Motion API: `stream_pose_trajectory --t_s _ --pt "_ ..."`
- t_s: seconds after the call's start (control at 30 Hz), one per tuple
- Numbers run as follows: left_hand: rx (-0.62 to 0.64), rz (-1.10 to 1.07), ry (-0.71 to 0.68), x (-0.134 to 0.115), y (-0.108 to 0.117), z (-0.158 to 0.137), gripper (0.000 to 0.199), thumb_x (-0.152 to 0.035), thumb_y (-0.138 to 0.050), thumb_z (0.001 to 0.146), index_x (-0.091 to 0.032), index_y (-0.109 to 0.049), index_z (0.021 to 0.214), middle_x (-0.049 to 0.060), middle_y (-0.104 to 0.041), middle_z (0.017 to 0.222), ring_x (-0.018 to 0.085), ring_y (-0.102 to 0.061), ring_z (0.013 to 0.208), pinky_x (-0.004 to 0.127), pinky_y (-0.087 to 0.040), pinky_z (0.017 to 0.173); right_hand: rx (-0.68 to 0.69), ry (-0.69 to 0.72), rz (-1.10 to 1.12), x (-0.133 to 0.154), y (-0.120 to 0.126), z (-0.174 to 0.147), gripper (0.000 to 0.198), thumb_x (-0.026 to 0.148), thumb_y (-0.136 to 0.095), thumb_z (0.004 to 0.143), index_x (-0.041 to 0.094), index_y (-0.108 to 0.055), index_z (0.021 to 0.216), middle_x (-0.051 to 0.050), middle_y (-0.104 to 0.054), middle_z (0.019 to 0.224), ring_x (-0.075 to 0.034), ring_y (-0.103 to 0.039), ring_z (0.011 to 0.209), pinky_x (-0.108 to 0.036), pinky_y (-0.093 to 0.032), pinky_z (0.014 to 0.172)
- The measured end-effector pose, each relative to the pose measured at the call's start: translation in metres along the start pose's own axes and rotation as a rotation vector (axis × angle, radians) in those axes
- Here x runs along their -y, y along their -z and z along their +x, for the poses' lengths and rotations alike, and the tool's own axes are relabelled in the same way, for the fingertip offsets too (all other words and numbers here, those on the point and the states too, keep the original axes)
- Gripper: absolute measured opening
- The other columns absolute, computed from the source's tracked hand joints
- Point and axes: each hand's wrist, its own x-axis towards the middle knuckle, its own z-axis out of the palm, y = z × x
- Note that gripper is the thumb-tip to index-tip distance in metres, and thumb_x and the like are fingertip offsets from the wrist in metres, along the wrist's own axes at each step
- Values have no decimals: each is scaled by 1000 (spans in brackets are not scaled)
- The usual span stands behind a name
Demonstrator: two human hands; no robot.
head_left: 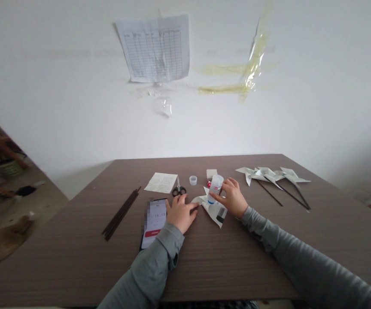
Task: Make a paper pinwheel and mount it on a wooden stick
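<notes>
My right hand [234, 198] is closed round a small clear plastic bottle [215, 185] with a printed label and some blue near its lower end. The bottle is above a folded paper pinwheel [216, 213] on the table. My left hand [181, 214] rests with fingers spread, its index finger at the pinwheel's left edge. Behind that hand lie black-handled scissors [179, 190]. A small translucent cap [193, 180] stands beyond, and a small red and white box [211, 174] is partly hidden behind the bottle.
A phone [155, 221] showing a timer lies left of my left hand. Farther left is a bundle of dark sticks [122, 213]. A printed paper sheet [161, 183] lies behind. Several paper pinwheels on sticks [271, 175] lie at right. The wall [185, 133] borders the table's back.
</notes>
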Motion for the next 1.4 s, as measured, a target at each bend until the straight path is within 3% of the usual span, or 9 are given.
stream_pose_trajectory --t_s 0.4,0.6,1.13,1.27,1.4 --pt "14 1 -4 5 -2 3 47 -32 -76 124 -51 -95 163 9 -67 200 49 -54 186 94 -36 154 19 75 -19 6 -1 -1 39 60 -90 117 31 -79 92 -9 -87 103 -38 -85 117 -78 -51 146" --pt "-9 3 5 1 1 1 42 -32 -79 122 -49 -98 156 8 -71 196 48 -59 182 93 -37 154 -8 48 -21 4 2 0 39 56 -92 115 31 -77 90 -11 -88 108 -39 -84 121 -82 -49 147" --pt "10 19 -5 5 -3 3 46 -32 -76 124 -51 -95 161 7 -67 200 49 -54 187 94 -34 155 23 50 -25 5 3 1 34 54 -94 114 32 -81 93 -9 -88 105 -39 -83 122 -83 -49 147" --pt "1 14 0 4 -3 3 45 -31 -78 124 -52 -96 160 5 -68 200 48 -56 187 92 -35 156 -48 1 -46 -3 6 3 37 54 -93 114 31 -79 89 -10 -86 103 -40 -83 118 -84 -49 147" --pt "22 11 11 1 1 2 45 -31 -78 124 -51 -96 161 7 -67 201 48 -54 189 94 -34 156 -158 -37 -23 -14 15 6 33 57 -89 116 31 -87 96 -11 -86 104 -41 -82 114 -77 -59 140"
